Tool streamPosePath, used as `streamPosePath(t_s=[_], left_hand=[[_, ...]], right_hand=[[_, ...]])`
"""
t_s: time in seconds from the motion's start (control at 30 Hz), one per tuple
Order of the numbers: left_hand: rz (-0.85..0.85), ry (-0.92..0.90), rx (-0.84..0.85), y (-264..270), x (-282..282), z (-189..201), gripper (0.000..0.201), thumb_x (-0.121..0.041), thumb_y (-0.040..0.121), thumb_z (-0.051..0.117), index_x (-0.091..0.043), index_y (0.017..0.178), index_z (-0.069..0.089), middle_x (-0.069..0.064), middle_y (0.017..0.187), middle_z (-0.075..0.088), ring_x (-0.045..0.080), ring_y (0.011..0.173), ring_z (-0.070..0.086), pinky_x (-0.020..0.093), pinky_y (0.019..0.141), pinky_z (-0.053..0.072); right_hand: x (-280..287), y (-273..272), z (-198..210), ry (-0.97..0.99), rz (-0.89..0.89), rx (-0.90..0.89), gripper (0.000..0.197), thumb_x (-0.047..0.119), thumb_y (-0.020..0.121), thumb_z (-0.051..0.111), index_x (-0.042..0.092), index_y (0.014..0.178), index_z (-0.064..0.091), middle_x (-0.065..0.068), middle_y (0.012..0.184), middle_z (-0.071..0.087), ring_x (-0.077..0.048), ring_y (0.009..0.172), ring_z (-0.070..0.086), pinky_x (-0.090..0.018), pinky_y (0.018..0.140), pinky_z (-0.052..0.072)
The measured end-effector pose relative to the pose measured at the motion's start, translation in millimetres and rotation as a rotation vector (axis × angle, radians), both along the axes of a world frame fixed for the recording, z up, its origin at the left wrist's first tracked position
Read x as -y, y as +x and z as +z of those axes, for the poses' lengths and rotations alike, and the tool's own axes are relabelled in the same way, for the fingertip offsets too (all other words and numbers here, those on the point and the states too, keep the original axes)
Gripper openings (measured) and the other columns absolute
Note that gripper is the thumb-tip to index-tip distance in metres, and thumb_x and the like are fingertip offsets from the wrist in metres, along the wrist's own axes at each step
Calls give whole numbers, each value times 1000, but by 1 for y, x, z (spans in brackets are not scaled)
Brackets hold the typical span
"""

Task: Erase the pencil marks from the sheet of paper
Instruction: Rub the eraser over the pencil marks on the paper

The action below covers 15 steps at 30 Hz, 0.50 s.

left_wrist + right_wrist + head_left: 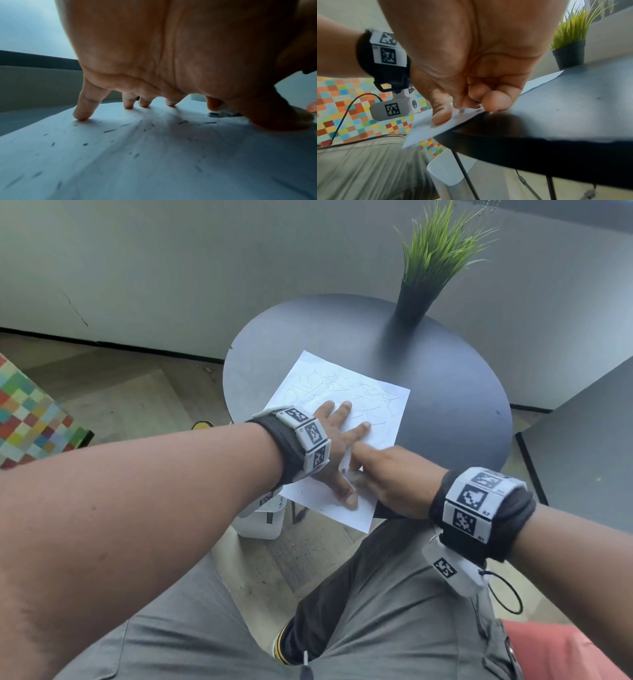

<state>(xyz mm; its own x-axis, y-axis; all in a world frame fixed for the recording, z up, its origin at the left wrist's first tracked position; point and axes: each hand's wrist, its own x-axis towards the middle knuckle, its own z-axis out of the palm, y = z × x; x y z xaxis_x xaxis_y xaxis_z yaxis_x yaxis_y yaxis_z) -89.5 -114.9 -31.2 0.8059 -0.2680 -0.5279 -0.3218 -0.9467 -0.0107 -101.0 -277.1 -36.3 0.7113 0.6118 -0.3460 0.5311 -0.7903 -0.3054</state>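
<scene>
Clearly the rubbing step is in hand. A white sheet of paper (pixel 346 419) with faint grey pencil scrawl lies on the round dark surface (pixel 445 392), its near corner hanging over the edge toward the person's lap. The left hand (pixel 337 440) lies spread on the sheet, straight fingers pinning it down. The right hand (pixel 387 477) is curled with its fingertips pinched together on the paper just beside the left thumb; a small whitish eraser (pixel 221 113) seems to be nipped there, though it is mostly hidden. Dark crumbs (pixel 109 130) of rubbing are scattered across the near part of the sheet, while scribbles remain at the far half, beyond the left fingers. Next, I judge, short firm strokes must work outward into those marks, with the left hand shifted to keep the paper taut so it does not crease. A potted green grass plant (pixel 428 265) stands at the far rim, well apart.
</scene>
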Motion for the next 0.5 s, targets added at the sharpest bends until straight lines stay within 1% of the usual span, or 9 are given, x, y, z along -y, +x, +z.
streamPosePath(t_s=[0.03,0.07,0.17,0.23,0.3,0.37,0.4,0.43,0.5], left_hand=[[2,-4,2,0,0,0,139,-87,55,65,-34,154,-18,7,161,-27,35,148,-19,68,111,9],[2,-8,10,0,-1,0,140,-87,55,65,-33,154,-18,6,161,-27,33,149,-19,67,112,9],[3,-23,26,0,-3,-6,141,-88,55,65,-31,155,-18,4,162,-25,30,149,-18,65,113,9],[-7,-33,25,0,-6,-7,141,-90,54,63,-30,155,-15,1,162,-24,28,150,-16,66,112,9],[-27,-84,41,4,-13,-5,130,-92,57,56,-32,157,-3,-2,164,-14,26,150,-8,68,111,16],[-39,-145,102,9,-23,-2,110,-92,64,49,-36,153,17,-2,163,5,26,148,9,62,108,27],[-29,-153,145,11,-29,-3,104,-91,65,48,-37,151,23,0,162,10,27,146,14,58,109,28],[-7,-147,174,12,-34,-5,105,-93,64,47,-39,151,22,1,163,9,27,147,13,57,111,26],[50,-131,149,12,-42,-11,117,-97,58,44,-41,154,7,0,165,-5,27,151,0,59,116,14]], right_hand=[[-1,1,1,0,0,-15,19,40,97,45,22,104,46,-9,95,63,-28,83,57,-38,74,49],[1,9,1,-4,-58,-4,20,40,96,46,23,106,47,-9,97,62,-28,83,56,-36,74,48],[14,41,2,8,-300,24,22,47,94,48,26,103,49,-6,96,61,-26,84,56,-35,75,46],[18,51,0,12,-328,18,23,48,94,50,27,100,49,-5,96,63,-25,86,58,-35,76,47],[19,53,-3,-5,-303,24,22,49,94,49,27,99,48,-3,95,63,-24,85,58,-36,77,48],[20,52,-1,-13,-301,12,22,50,94,47,28,98,48,-1,91,63,-22,83,58,-36,75,48],[21,51,0,-18,-299,7,23,51,94,47,28,98,47,0,89,63,-20,82,58,-36,73,48],[22,51,0,-28,-289,8,23,51,94,46,28,98,47,1,88,62,-19,81,58,-35,71,47],[23,52,1,-57,-268,30,25,51,94,46,27,100,47,1,90,62,-20,82,58,-35,71,47]])
